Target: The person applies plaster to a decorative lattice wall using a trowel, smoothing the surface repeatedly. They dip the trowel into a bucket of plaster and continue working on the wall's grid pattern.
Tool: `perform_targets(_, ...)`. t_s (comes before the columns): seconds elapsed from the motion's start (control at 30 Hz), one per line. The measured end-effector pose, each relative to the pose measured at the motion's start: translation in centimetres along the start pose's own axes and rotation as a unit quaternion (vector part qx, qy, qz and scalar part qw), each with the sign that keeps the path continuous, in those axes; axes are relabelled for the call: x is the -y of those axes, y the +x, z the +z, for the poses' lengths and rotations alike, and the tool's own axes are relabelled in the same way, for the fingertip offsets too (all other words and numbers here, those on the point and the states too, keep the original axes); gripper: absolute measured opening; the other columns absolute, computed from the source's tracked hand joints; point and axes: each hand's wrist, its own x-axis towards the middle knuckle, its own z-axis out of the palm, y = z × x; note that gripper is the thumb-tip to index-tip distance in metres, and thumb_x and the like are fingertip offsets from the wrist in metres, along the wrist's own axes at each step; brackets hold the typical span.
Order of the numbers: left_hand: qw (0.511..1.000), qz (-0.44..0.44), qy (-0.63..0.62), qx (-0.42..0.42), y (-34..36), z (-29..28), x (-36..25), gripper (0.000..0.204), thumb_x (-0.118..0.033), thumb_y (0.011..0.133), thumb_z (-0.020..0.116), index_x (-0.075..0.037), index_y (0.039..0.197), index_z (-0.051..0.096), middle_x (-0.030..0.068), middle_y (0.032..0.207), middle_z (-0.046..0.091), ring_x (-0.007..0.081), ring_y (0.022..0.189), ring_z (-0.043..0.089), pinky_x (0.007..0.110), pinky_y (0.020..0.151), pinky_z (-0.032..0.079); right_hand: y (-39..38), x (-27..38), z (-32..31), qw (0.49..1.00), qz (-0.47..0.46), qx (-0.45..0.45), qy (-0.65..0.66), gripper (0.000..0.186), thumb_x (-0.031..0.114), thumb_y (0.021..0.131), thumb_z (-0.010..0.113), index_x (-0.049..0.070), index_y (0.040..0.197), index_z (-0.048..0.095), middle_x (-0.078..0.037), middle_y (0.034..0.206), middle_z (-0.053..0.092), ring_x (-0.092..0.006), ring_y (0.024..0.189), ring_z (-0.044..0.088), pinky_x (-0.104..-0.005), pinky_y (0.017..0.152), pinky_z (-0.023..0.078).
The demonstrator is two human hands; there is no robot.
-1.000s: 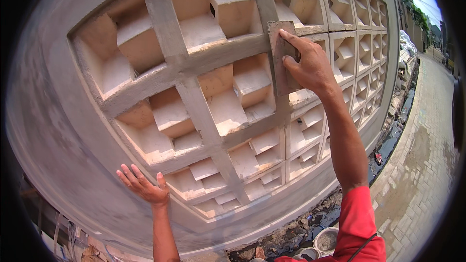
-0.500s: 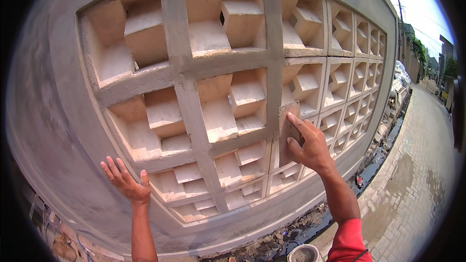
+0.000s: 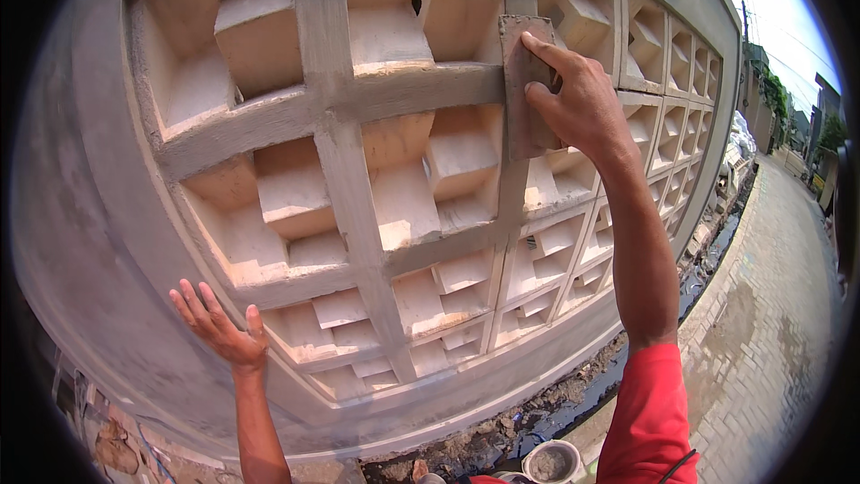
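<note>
A flat, rectangular brown plastering float (image 3: 520,112) lies against the grey mortar joint between two columns of pale vent blocks (image 3: 461,161). My right hand (image 3: 578,99) grips it from behind, index finger stretched along its upper face and thumb on its near side; its handle is hidden by the hand. My left hand (image 3: 219,327) is spread with fingers apart, resting against the smooth grey wall (image 3: 98,242) just left of the block panel's lower left edge. Grey mortar covers the joints on the left part of the panel; thin lines part the blocks farther right.
A bucket (image 3: 553,463) with grey mix stands at the wall's foot. Beside it runs a narrow gutter (image 3: 591,408) with dark water and rubble. A paved lane (image 3: 761,341) stretches away on the right. White sacks (image 3: 742,139) lie by the far wall end.
My right hand has slid the float upward along the vertical joint, from the middle row to the upper row of blocks. My left hand stays on the wall; the view has shifted slightly.
</note>
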Motion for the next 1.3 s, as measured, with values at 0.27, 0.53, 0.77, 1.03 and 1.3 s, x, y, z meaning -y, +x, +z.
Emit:
perform_targets(0.27, 1.0, 0.006, -0.019, 0.003, -0.1, 0.7, -0.6, 0.07, -0.036, 0.094, 0.052, -0.002, 0.153, 0.033, 0.02, 0.159, 0.028, 0.0431, 0.149, 0.02, 0.057, 0.12, 0.02, -19.6, 1.6, 4.4, 0.982, 0.067, 0.174, 0.014, 0.066, 0.013, 0.082, 0.066, 0.015, 0.146, 0.048, -0.016, 0.09, 0.053, -0.0343, 0.08, 0.062, -0.0461, 0.072, 0.053)
perform_targets(0.53, 1.0, 0.026, -0.006, -0.005, 0.3, 0.4, -0.1, 0.069, -0.038, 0.096, 0.051, -0.002, 0.153, 0.033, 0.0192, 0.16, 0.028, 0.0417, 0.149, 0.02, 0.056, 0.12, 0.019, -16.8, -5.8, -1.7, 0.806, 0.222, 0.112, 0.537, 0.065, 0.013, 0.078, 0.067, -0.003, 0.138, 0.05, -0.013, 0.122, 0.061, -0.0165, 0.111, 0.059, -0.03, 0.099, 0.046)
perform_targets(0.77, 0.999, 0.034, -0.002, -0.011, 0.3, 0.5, -0.1, 0.071, -0.041, 0.097, 0.052, -0.003, 0.154, 0.032, 0.0179, 0.16, 0.028, 0.0414, 0.149, 0.02, 0.056, 0.12, 0.018, -11.4, -8.5, 0.8, 0.777, 0.218, 0.129, 0.576, 0.058, 0.007, 0.077, 0.057, -0.003, 0.134, 0.056, -0.011, 0.116, 0.063, -0.0141, 0.098, 0.062, -0.0268, 0.089, 0.05)
perform_targets(1.03, 1.0, 0.027, 0.01, 0.0, -0.1, 0.6, 0.2, 0.072, -0.045, 0.098, 0.049, -0.005, 0.155, 0.03, 0.0191, 0.161, 0.025, 0.0426, 0.149, 0.019, 0.057, 0.12, 0.018, -14.2, -7.9, 3.4, 0.744, 0.249, 0.203, 0.586, 0.054, 0.003, 0.08, 0.051, -0.001, 0.133, 0.058, -0.006, 0.096, 0.067, -0.0074, 0.08, 0.062, -0.0226, 0.072, 0.052)
perform_targets(1.3, 0.999, 0.034, 0.019, -0.006, -0.2, 0.7, 0.3, 0.073, -0.047, 0.098, 0.049, -0.005, 0.155, 0.03, 0.0182, 0.161, 0.026, 0.0418, 0.149, 0.02, 0.057, 0.12, 0.018, -17.0, -6.0, 2.5, 0.708, 0.324, 0.211, 0.592, 0.056, 0.004, 0.078, 0.052, -0.002, 0.134, 0.057, -0.009, 0.104, 0.066, -0.0105, 0.084, 0.064, -0.024, 0.077, 0.054)
